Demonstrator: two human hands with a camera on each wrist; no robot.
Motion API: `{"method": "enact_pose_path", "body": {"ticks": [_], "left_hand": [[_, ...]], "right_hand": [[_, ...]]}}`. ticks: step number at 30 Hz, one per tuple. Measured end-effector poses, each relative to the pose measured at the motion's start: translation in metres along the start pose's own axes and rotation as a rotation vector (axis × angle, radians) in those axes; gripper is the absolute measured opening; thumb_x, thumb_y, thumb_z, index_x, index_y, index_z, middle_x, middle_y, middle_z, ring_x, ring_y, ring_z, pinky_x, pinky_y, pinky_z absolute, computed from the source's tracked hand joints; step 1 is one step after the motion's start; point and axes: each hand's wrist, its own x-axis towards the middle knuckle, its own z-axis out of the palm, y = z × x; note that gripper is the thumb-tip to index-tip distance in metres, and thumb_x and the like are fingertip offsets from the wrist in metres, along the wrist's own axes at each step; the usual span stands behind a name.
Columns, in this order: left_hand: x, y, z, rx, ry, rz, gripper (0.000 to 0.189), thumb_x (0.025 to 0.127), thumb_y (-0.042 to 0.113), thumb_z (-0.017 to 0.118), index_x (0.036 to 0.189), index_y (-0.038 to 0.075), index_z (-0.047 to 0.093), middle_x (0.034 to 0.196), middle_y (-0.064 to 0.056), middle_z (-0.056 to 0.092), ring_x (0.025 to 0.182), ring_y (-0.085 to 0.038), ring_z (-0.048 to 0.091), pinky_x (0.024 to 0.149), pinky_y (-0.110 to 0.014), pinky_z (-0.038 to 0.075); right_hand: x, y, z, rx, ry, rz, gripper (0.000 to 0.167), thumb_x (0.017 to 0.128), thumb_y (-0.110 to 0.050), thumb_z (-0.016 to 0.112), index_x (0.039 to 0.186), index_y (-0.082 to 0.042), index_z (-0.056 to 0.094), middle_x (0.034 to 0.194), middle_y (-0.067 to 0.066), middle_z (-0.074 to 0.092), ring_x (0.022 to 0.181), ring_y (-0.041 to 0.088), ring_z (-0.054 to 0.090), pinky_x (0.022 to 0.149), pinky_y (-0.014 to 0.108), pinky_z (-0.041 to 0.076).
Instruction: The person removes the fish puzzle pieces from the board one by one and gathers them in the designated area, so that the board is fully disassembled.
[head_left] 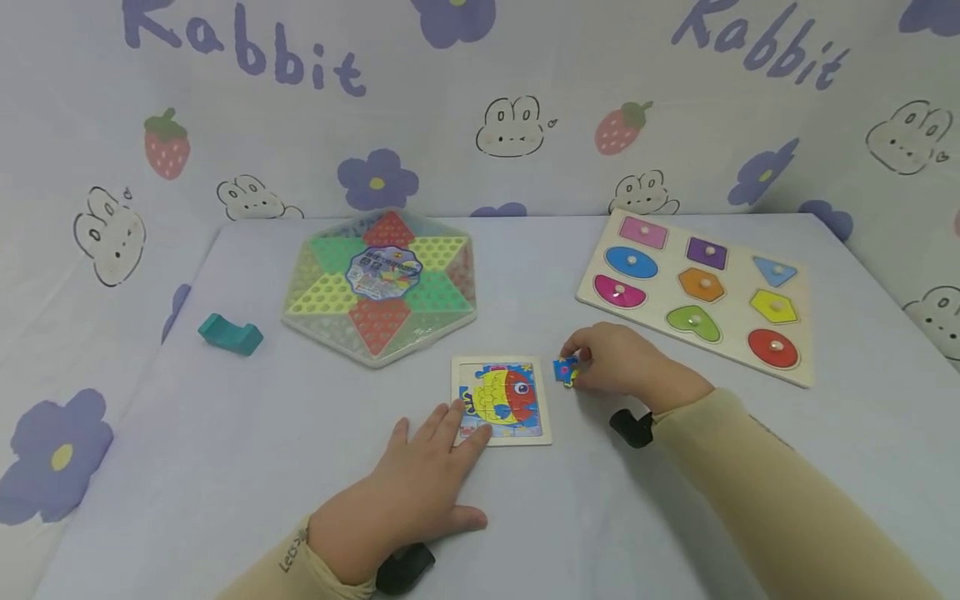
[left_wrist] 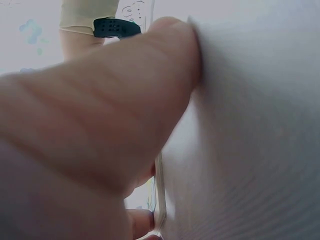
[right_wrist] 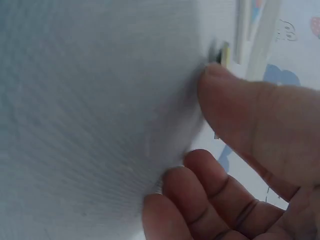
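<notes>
A small fish jigsaw in a pale wooden frame (head_left: 547,421) lies flat on the table; bare wood shows at its upper left. My left hand (head_left: 420,477) rests with fingers spread over the frame's lower left corner. The left wrist view has its thumb (left_wrist: 125,95) on the cloth and the frame's edge (left_wrist: 160,192) under other fingers. Just right of the frame, my right hand (head_left: 618,362) pinches a blue and yellow jigsaw piece (head_left: 564,370) at the table surface. In the right wrist view the thumb (right_wrist: 250,107) covers most of that piece (right_wrist: 225,54).
A hexagonal Chinese checkers box (head_left: 322,337) lies behind to the left. At the back right is a wooden shape-knob board (head_left: 652,329). A teal curved block (head_left: 230,334) sits at the left. A printed rabbit cloth (head_left: 450,100) hangs behind the white-covered table (head_left: 225,433).
</notes>
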Motion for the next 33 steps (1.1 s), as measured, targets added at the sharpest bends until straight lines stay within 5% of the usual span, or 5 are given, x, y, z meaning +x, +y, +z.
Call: {"method": "enact_pose_path", "body": {"ticks": [10, 17, 25, 33], "left_hand": [[-0.003, -0.003, 0.000, 0.001, -0.005, -0.008, 0.093, 0.076, 0.064, 0.069, 0.151, 0.023, 0.033, 0.160, -0.015, 0.021, 0.147, -0.034, 0.022, 0.108, -0.068, 0.024], [-0.002, -0.004, 0.001, 0.000, -0.009, -0.007, 0.093, 0.077, 0.064, 0.068, 0.152, 0.023, 0.032, 0.160, -0.016, 0.020, 0.147, -0.034, 0.020, 0.108, -0.068, 0.023], [-0.001, -0.007, 0.004, 0.018, 0.015, 0.008, 0.092, 0.077, 0.066, 0.067, 0.151, 0.023, 0.033, 0.160, -0.016, 0.021, 0.146, -0.035, 0.023, 0.107, -0.068, 0.025], [0.001, -0.003, 0.005, 0.031, 0.044, 0.039, 0.090, 0.078, 0.066, 0.066, 0.151, 0.023, 0.034, 0.159, -0.017, 0.023, 0.146, -0.034, 0.025, 0.106, -0.067, 0.027]], "right_hand": [[0.002, -0.009, 0.003, -0.077, 0.003, -0.019, 0.038, 0.083, -0.014, 0.074, 0.120, -0.013, 0.067, 0.109, 0.013, 0.063, 0.099, 0.026, 0.056, 0.084, 0.040, 0.054], [-0.006, -0.016, -0.005, -0.025, 0.012, 0.016, 0.046, 0.082, -0.018, 0.075, 0.127, -0.015, 0.064, 0.121, 0.015, 0.062, 0.105, 0.029, 0.057, 0.082, 0.040, 0.055], [0.000, -0.057, 0.005, 0.003, -0.032, -0.059, 0.044, 0.083, -0.023, 0.076, 0.125, -0.018, 0.065, 0.119, 0.010, 0.063, 0.105, 0.024, 0.058, 0.083, 0.035, 0.055], [0.011, -0.080, 0.020, -0.088, -0.045, -0.109, 0.039, 0.082, -0.023, 0.076, 0.120, -0.015, 0.068, 0.113, 0.007, 0.065, 0.100, 0.020, 0.058, 0.087, 0.036, 0.054]]}}
